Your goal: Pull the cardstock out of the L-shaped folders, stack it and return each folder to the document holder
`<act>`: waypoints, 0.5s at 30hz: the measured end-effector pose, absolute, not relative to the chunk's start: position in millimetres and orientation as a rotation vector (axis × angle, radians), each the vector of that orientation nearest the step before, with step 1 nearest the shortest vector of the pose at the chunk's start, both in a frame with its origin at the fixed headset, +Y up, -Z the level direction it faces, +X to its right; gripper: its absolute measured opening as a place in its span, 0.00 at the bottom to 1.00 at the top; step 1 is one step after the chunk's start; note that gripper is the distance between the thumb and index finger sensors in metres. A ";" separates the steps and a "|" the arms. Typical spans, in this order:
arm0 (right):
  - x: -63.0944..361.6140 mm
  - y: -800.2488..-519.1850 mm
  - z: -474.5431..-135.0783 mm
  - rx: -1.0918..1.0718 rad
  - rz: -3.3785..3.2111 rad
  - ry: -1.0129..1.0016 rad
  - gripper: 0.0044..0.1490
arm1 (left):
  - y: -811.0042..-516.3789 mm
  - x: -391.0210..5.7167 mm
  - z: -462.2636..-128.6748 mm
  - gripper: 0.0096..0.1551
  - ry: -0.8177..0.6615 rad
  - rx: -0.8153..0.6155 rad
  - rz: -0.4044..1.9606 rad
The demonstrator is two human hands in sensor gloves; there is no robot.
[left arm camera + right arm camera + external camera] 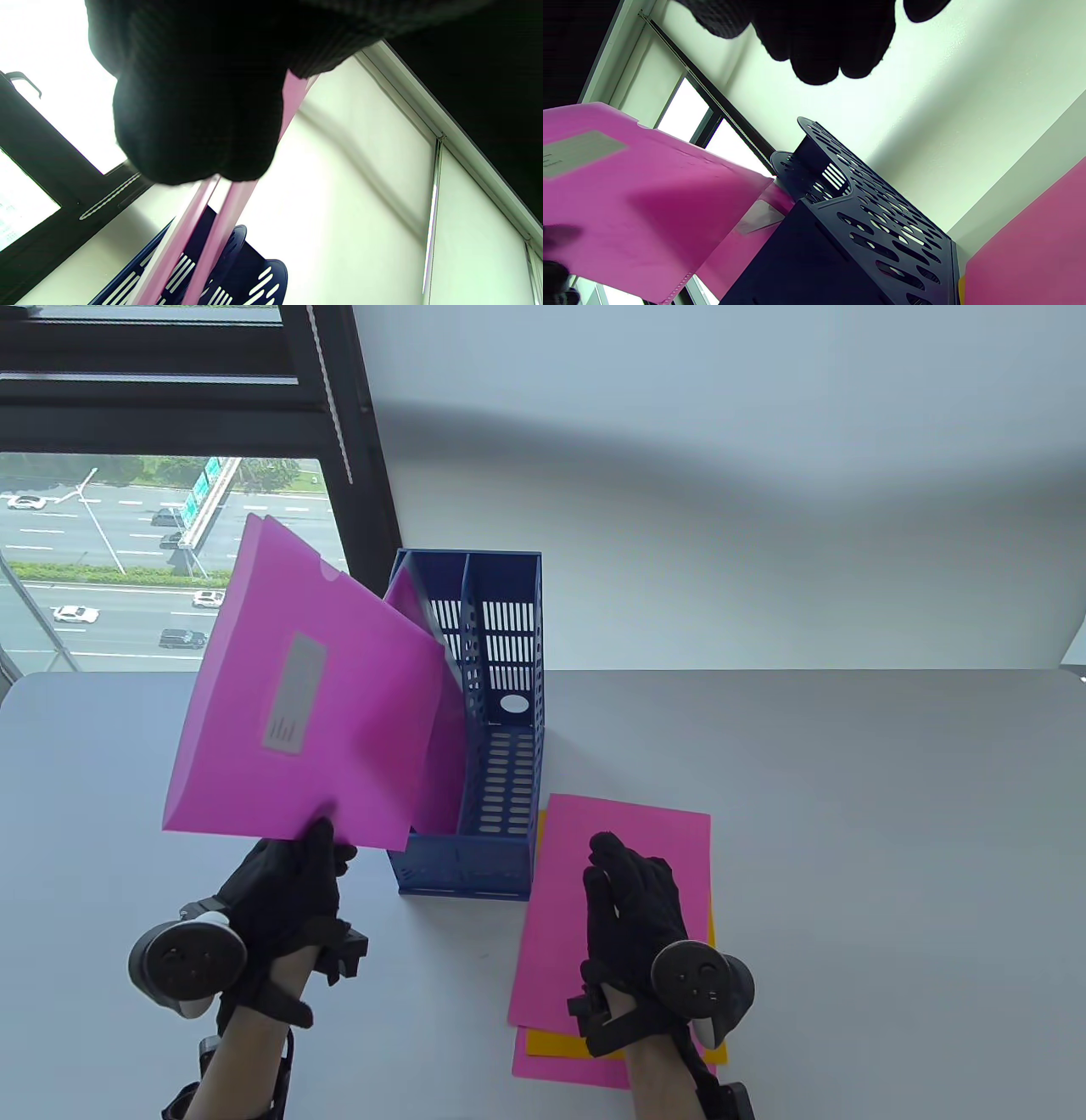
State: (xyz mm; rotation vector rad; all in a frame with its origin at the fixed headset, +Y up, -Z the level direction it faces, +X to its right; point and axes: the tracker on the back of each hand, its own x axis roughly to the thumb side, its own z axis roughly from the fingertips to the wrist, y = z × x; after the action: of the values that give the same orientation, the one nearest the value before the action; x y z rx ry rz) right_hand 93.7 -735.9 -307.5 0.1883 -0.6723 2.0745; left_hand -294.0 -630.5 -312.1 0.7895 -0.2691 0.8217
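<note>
My left hand (pixel 293 869) pinches the bottom edge of a magenta L-shaped folder (pixel 314 704) with a grey label, held tilted in the air left of the blue document holder (pixel 501 780). Another magenta folder (pixel 441 780) stands in the holder's left slot. My right hand (pixel 624 882) rests flat, fingers straight, on a stack of cardstock (pixel 632 848): pink on top, a yellow sheet (pixel 551 1044) and another pink sheet below. In the left wrist view my fingers (pixel 199 106) grip the folder's edges (pixel 229 212). The right wrist view shows the held folder (pixel 640 199) beside the holder (pixel 865 220).
A window (pixel 161 551) with a dark frame lies at the back left, a white wall behind the grey table (pixel 848 814). The holder's right slot holds nothing that I can see.
</note>
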 end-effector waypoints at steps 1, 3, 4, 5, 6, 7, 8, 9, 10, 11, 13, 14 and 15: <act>93.7 -735.7 -307.4 0.190 2.075 -0.673 0.31 | -631.0 -292.3 -317.4 0.26 -0.263 0.772 0.828; 93.7 -735.5 -306.8 0.196 2.067 -0.676 0.31 | -634.0 -288.1 -331.7 0.26 -0.246 0.757 0.843; 93.7 -735.4 -306.7 0.197 2.066 -0.677 0.31 | -635.2 -287.0 -336.4 0.26 -0.238 0.746 0.840; 93.2 -735.5 -306.8 0.202 2.069 -0.676 0.31 | -637.3 -286.1 -342.5 0.26 -0.224 0.717 0.843; 92.5 -735.6 -306.9 0.208 2.076 -0.674 0.30 | -639.7 -284.7 -346.5 0.26 -0.211 0.694 0.851; 91.6 -735.5 -306.8 0.213 2.085 -0.675 0.31 | -642.1 -283.0 -349.7 0.26 -0.202 0.686 0.844; 90.9 -735.5 -306.9 0.217 2.096 -0.677 0.30 | -644.0 -281.6 -352.3 0.27 -0.200 0.677 0.830; 90.0 -735.3 -306.9 0.224 2.110 -0.678 0.30 | -647.4 -279.5 -355.1 0.27 -0.189 0.652 0.807; 89.5 -735.2 -306.9 0.228 2.117 -0.680 0.30 | -649.4 -278.3 -356.4 0.27 -0.186 0.645 0.799; 88.8 -734.9 -306.7 0.233 2.129 -0.683 0.30 | -652.0 -276.1 -358.5 0.28 -0.183 0.648 0.787; 88.0 -734.8 -306.6 0.236 2.144 -0.689 0.30 | -654.3 -272.8 -360.9 0.28 -0.174 0.624 0.740; 87.7 -735.0 -306.6 0.236 2.149 -0.690 0.30 | -655.7 -271.1 -361.4 0.29 -0.169 0.615 0.709; 87.7 -735.1 -306.6 0.236 2.151 -0.689 0.30 | -656.5 -269.9 -361.5 0.29 -0.170 0.608 0.693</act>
State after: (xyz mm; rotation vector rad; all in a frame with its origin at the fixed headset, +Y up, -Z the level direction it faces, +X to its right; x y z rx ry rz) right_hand 87.7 -735.1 -306.6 0.2358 -0.6894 2.1514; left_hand -269.9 -656.5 -361.5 0.6080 -0.1699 0.6931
